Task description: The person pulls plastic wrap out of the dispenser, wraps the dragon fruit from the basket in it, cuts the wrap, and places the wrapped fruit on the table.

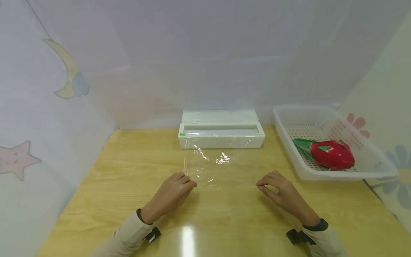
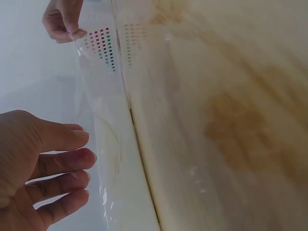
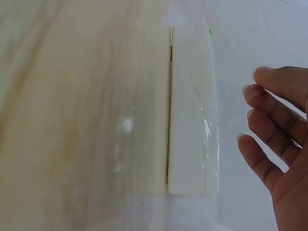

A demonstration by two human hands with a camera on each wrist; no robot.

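A sheet of clear plastic wrap [image 1: 221, 171] stretches toward me from a white wrap dispenser box [image 1: 221, 143], whose lid stands raised at the back. My left hand [image 1: 173, 192] pinches the sheet's near left corner between thumb and fingers. At the near right corner my right hand [image 1: 282, 194] pinches it the same way. Between them the near edge runs fairly straight, above the table. In the left wrist view the film passes in front of the left fingertips [image 2: 86, 156]. The right wrist view has the dispenser [image 3: 192, 110] seen through the film, beyond the right fingers.
To the right stands a white plastic basket [image 1: 334, 175] with perforated sides. It holds a red dragon fruit [image 1: 335, 155] with green leaves. A green slider [image 1: 182, 134] sits at the dispenser's left end. Behind the wooden table [image 1: 128, 160] hangs a pale wall covering [image 1: 208, 71].
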